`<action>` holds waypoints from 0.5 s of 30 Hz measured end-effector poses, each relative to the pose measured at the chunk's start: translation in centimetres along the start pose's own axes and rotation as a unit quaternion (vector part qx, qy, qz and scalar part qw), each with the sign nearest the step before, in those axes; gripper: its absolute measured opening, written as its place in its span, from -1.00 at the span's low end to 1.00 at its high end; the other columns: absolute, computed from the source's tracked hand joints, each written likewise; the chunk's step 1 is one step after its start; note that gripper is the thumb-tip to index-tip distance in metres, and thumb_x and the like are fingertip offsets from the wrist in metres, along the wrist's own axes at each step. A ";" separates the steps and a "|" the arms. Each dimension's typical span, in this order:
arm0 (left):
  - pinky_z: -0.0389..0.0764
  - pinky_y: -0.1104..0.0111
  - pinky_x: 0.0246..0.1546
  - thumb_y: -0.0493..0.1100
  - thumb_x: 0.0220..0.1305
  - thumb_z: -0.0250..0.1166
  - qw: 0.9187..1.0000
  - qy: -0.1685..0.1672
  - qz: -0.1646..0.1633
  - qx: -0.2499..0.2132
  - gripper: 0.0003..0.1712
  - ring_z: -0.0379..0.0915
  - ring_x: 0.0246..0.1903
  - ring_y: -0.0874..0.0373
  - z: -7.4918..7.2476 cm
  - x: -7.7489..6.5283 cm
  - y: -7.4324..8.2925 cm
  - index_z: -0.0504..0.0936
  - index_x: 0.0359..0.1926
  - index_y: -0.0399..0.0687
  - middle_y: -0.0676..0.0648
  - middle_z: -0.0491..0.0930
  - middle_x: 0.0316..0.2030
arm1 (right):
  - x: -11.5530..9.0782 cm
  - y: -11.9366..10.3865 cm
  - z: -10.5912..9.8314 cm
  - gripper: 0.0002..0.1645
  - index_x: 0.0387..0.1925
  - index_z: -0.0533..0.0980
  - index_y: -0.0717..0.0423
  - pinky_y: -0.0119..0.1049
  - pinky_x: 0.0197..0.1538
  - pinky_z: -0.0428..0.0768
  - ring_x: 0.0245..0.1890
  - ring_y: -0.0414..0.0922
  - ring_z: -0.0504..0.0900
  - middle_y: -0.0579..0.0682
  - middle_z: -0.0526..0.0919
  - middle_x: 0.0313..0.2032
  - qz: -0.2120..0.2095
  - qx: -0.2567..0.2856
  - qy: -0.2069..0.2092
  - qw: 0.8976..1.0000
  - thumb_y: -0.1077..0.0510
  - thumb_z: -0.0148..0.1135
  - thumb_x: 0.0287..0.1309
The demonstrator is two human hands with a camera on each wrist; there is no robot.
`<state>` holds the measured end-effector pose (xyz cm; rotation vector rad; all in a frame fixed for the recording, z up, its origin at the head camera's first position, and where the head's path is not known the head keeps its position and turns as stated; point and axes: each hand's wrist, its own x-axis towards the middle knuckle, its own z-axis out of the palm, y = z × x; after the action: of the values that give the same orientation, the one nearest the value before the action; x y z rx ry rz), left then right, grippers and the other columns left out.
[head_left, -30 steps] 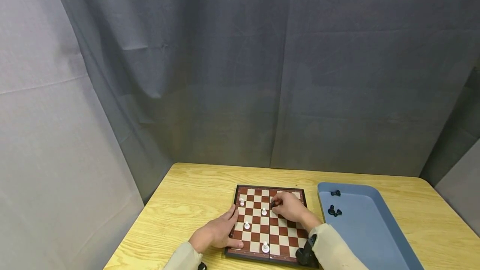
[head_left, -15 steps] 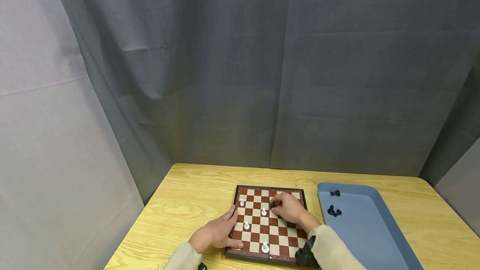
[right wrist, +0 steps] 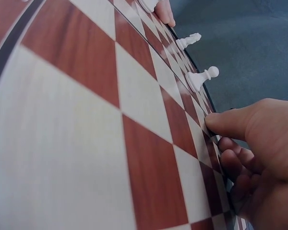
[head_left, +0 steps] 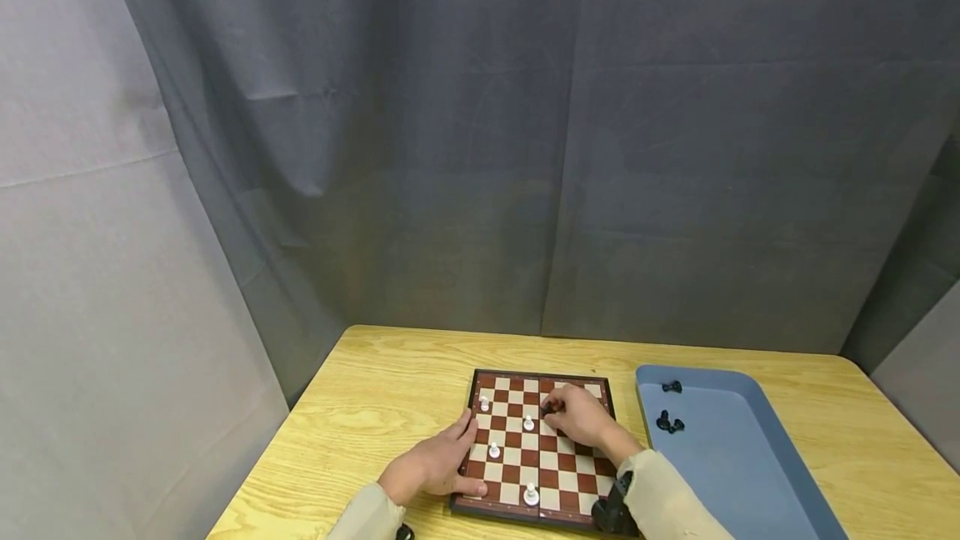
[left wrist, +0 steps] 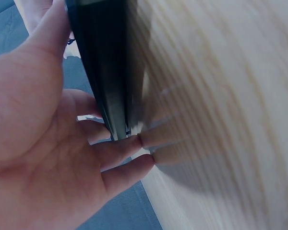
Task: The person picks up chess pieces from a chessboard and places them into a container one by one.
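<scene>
A red-and-cream chessboard [head_left: 567, 482] lies on the table, several white pieces standing on its left half. My right hand [head_left: 581, 415] pinches a small black chess piece [head_left: 547, 409] over the far middle of the board, just right of the fold. Fingers cover most of the piece, so its kind does not show. Close to those fingers stands a white pawn [right wrist: 199, 79], with a white knight [right wrist: 188, 41] beyond it. My left hand [head_left: 438, 461] rests along the board's left edge, fingers spread, thumb on the near left corner; in the left wrist view two fingertips reach the tabletop.
A blue-grey tray [head_left: 795, 448] stands right of the board, with black chess pieces [head_left: 671, 387] lying near its left side. Another white pawn [head_left: 531, 494] stands at the board's near edge. Grey curtains [head_left: 480, 148] hang behind the wooden table [head_left: 352, 407].
</scene>
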<state>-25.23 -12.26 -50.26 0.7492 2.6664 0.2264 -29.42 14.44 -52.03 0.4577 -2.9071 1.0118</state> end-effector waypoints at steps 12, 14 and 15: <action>0.30 0.22 0.22 0.45 0.03 0.18 1.000 0.008 0.001 0.000 0.20 -0.03 0.38 -0.04 0.0 0.1 0.0 -0.06 0.49 -0.11 -0.16 -0.21 0.47 | 0.1 0.2 -0.2 -0.94 -0.40 0.61 0.00 -0.23 -0.37 0.36 -0.47 -0.18 0.35 -0.14 0.44 -0.47 -0.010 0.000 -0.003 1.000 0.23 0.33 0.10; 0.30 0.21 0.22 0.45 0.03 0.17 1.000 0.008 0.001 -0.001 0.20 -0.03 0.38 -0.04 0.1 0.0 0.0 -0.06 0.49 -0.11 -0.16 -0.21 0.47 | 0.0 0.2 -0.2 -0.95 -0.39 0.60 0.02 -0.24 -0.38 0.37 -0.48 -0.18 0.36 -0.14 0.45 -0.47 -0.010 0.008 -0.002 1.000 0.23 0.33 0.09; 0.30 0.21 0.22 0.45 0.03 0.17 1.000 0.007 0.001 -0.001 0.20 -0.02 0.38 -0.04 0.1 0.0 0.0 -0.07 0.49 -0.11 -0.16 -0.21 0.47 | -0.1 0.2 -0.3 -0.95 -0.38 0.60 0.02 -0.24 -0.38 0.37 -0.48 -0.18 0.37 -0.14 0.45 -0.47 -0.009 0.013 -0.003 1.000 0.23 0.33 0.10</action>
<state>-25.26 -12.27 -50.33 0.7537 2.6784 0.2358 -29.42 14.81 -51.95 0.4899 -2.8927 1.0497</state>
